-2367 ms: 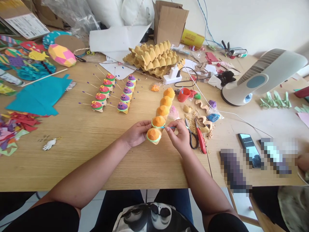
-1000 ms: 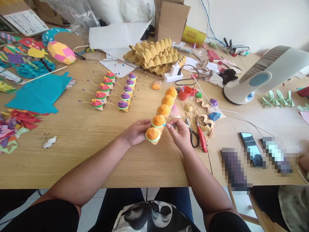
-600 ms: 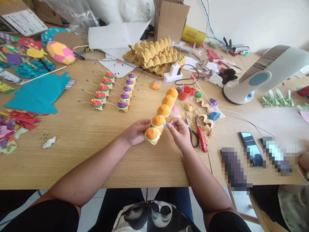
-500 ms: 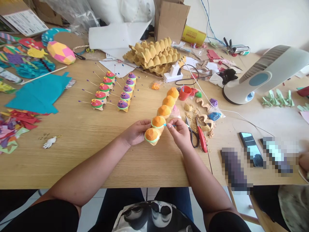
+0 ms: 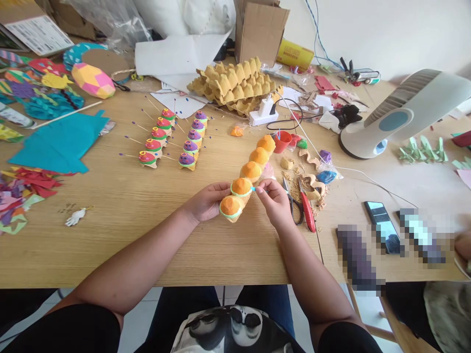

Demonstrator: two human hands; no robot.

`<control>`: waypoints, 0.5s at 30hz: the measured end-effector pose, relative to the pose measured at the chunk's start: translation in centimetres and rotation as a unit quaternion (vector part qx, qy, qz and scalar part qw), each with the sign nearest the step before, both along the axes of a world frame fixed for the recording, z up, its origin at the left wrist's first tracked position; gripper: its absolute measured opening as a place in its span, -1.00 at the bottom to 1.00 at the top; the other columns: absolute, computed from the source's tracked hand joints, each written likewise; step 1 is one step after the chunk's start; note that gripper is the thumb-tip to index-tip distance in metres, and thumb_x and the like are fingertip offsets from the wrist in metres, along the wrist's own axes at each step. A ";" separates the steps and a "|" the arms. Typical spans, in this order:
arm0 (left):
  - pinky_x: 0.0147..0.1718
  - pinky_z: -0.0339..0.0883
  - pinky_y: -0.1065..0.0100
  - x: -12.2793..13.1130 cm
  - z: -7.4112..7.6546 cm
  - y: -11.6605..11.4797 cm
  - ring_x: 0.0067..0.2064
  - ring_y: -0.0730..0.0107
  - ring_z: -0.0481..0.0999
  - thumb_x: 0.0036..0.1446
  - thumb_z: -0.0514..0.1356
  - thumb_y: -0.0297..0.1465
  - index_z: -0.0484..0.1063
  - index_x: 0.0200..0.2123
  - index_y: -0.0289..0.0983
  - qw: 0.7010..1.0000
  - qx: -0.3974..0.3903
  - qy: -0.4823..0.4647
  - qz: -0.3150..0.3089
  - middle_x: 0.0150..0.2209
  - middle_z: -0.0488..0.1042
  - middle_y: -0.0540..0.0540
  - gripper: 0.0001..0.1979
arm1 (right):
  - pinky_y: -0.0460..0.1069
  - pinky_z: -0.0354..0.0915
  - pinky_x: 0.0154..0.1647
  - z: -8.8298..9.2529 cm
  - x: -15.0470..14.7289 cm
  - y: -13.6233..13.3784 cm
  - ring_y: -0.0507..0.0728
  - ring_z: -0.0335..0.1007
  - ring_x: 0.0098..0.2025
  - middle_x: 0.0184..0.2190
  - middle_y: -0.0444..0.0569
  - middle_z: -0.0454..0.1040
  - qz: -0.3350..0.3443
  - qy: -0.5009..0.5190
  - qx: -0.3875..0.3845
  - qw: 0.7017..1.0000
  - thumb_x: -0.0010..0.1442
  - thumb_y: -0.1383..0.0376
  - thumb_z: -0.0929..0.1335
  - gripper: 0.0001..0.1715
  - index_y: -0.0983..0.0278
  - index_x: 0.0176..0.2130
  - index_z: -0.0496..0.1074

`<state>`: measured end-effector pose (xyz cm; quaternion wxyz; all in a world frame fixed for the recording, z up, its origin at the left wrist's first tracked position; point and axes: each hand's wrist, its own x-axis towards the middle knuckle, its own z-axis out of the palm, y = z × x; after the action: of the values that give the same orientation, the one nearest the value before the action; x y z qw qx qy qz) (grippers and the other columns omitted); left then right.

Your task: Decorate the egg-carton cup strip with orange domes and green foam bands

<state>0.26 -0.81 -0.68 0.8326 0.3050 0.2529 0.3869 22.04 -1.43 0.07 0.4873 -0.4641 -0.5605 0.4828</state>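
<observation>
My left hand point(image 5: 210, 200) grips the side of an egg carton strip point(image 5: 251, 171) held above the table. Orange clay caps its several bumps, and pale green clay edges the two nearest ones. Between the thumb and fingers of my right hand point(image 5: 273, 200) is a small blue tool point(image 5: 253, 189), its tip at the green edge of the second bump; most of it is hidden by the fingers. Scissors point(image 5: 295, 206) and a red craft knife point(image 5: 307, 208) lie just right of that hand. Beyond the strip stands a red cup point(image 5: 282, 142) with thin sticks in it.
Two decorated strips, one red-topped point(image 5: 156, 139) and one purple-topped point(image 5: 193, 139), stand left of centre with pins sticking out. Stacked egg trays point(image 5: 235, 83) lie behind. A white fan-like appliance point(image 5: 401, 113) and phones point(image 5: 383, 226) are to the right. Clay bags and carton scraps lie nearby.
The strip's far end has swung slightly to the right and toward me, now overlapping the cup's edge. Both hands stay nearly in place, and the blue tool remains at the second bump.
</observation>
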 end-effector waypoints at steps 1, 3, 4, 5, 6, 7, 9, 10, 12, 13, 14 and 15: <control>-0.34 0.40 0.39 0.0 0.0 0.0 -0.36 0.38 0.53 0.09 0.44 -0.28 0.63 -0.18 -0.39 1.000 0.000 0.000 0.000 -0.33 0.55 -0.15 -0.69 | -0.03 0.22 -0.32 0.1 0.0 0.0 0.05 0.21 -0.37 -0.40 -0.13 0.37 -0.004 0.002 -0.001 1.000 0.20 -0.08 0.44 -0.59 0.20 -0.30 0.41; -0.36 0.38 0.41 0.1 0.0 0.0 -0.38 0.41 0.51 0.08 0.45 -0.28 0.63 -0.19 -0.38 1.000 -0.002 0.000 0.001 -0.36 0.54 -0.13 -0.69 | -0.03 0.22 -0.34 0.2 -0.1 -0.1 0.05 0.21 -0.39 -0.41 -0.13 0.36 -0.009 0.011 -0.002 1.000 0.19 -0.10 0.44 -0.56 0.19 -0.30 0.40; -0.38 0.37 0.41 0.1 0.1 0.0 -0.39 0.42 0.50 0.07 0.45 -0.28 0.63 -0.19 -0.38 1.000 -0.003 0.000 0.002 -0.38 0.53 -0.11 -0.70 | -0.03 0.23 -0.34 0.2 -0.1 -0.1 0.05 0.21 -0.39 -0.41 -0.13 0.36 -0.007 0.012 -0.002 1.000 0.19 -0.11 0.44 -0.55 0.19 -0.31 0.40; -0.39 0.37 0.42 0.1 0.1 0.0 -0.40 0.42 0.49 0.07 0.45 -0.28 0.63 -0.20 -0.37 1.000 -0.003 0.000 0.001 -0.39 0.52 -0.10 -0.70 | -0.03 0.23 -0.33 0.2 -0.1 -0.2 0.05 0.21 -0.38 -0.40 -0.13 0.36 -0.003 0.011 0.000 1.000 0.18 -0.11 0.44 -0.55 0.19 -0.31 0.40; -0.39 0.36 0.42 0.2 0.1 0.0 -0.41 0.43 0.48 0.07 0.45 -0.27 0.63 -0.21 -0.37 1.000 -0.003 0.000 -0.001 -0.40 0.51 -0.10 -0.70 | -0.03 0.23 -0.33 0.2 -0.1 -0.2 0.06 0.22 -0.38 -0.40 -0.13 0.37 0.003 0.008 0.002 1.000 0.18 -0.11 0.44 -0.56 0.19 -0.31 0.40; -0.40 0.36 0.41 0.2 0.1 0.1 -0.41 0.42 0.48 0.07 0.45 -0.26 0.63 -0.21 -0.37 1.000 0.000 -0.001 -0.002 -0.40 0.51 -0.10 -0.70 | -0.03 0.24 -0.31 0.1 -0.1 -0.2 0.06 0.23 -0.36 -0.40 -0.13 0.37 0.007 0.004 0.004 1.000 0.19 -0.09 0.44 -0.57 0.20 -0.31 0.41; -0.39 0.37 0.40 0.2 0.2 0.0 -0.40 0.41 0.48 0.08 0.44 -0.26 0.63 -0.20 -0.37 1.000 0.005 -0.002 -0.006 -0.39 0.51 -0.11 -0.69 | -0.03 0.25 -0.28 0.0 -0.1 -0.1 0.06 0.25 -0.34 -0.39 -0.13 0.39 0.011 0.000 0.010 1.000 0.21 -0.07 0.44 -0.60 0.20 -0.31 0.42; -0.38 0.37 0.39 0.2 0.2 0.0 -0.39 0.40 0.49 0.08 0.44 -0.26 0.63 -0.20 -0.38 1.000 0.007 -0.003 -0.009 -0.39 0.51 -0.11 -0.69 | -0.02 0.25 -0.27 -0.1 -0.1 -0.1 0.06 0.25 -0.33 -0.38 -0.12 0.40 0.012 -0.001 0.011 1.000 0.21 -0.06 0.44 -0.61 0.20 -0.30 0.42; -0.37 0.38 0.38 0.1 0.2 0.0 -0.39 0.39 0.49 0.09 0.43 -0.25 0.63 -0.19 -0.38 1.000 0.010 -0.004 -0.016 -0.37 0.52 -0.13 -0.69 | -0.02 0.26 -0.26 -0.2 0.0 0.0 0.07 0.27 -0.32 -0.37 -0.12 0.42 0.014 -0.005 0.012 1.000 0.22 -0.06 0.44 -0.61 0.20 -0.29 0.43; -0.37 0.38 0.38 0.1 0.2 0.0 -0.39 0.39 0.50 0.10 0.43 -0.25 0.63 -0.20 -0.38 1.000 0.011 -0.004 -0.020 -0.37 0.52 -0.13 -0.69 | -0.02 0.26 -0.26 -0.2 0.0 0.0 0.07 0.28 -0.32 -0.37 -0.12 0.42 0.015 -0.008 0.013 1.000 0.22 -0.07 0.44 -0.60 0.20 -0.29 0.43; -0.37 0.38 0.38 0.1 0.2 0.0 -0.39 0.38 0.50 0.10 0.42 -0.25 0.62 -0.20 -0.38 1.000 0.011 -0.003 -0.022 -0.37 0.52 -0.14 -0.69 | -0.02 0.27 -0.25 -0.3 0.0 0.0 0.07 0.28 -0.32 -0.36 -0.12 0.43 0.016 -0.011 0.013 1.000 0.22 -0.07 0.43 -0.60 0.20 -0.29 0.43; -0.37 0.38 0.38 0.1 0.2 0.0 -0.39 0.38 0.50 0.10 0.42 -0.25 0.62 -0.20 -0.38 1.000 0.011 -0.003 -0.023 -0.37 0.52 -0.14 -0.69 | -0.02 0.27 -0.26 -0.3 0.0 0.0 0.07 0.28 -0.32 -0.36 -0.12 0.43 0.017 -0.014 0.014 1.000 0.22 -0.07 0.43 -0.60 0.20 -0.29 0.43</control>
<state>0.34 -0.83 -0.47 0.8388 0.3188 0.2388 0.3712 22.08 -1.38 -0.19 0.4776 -0.4543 -0.5815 0.4769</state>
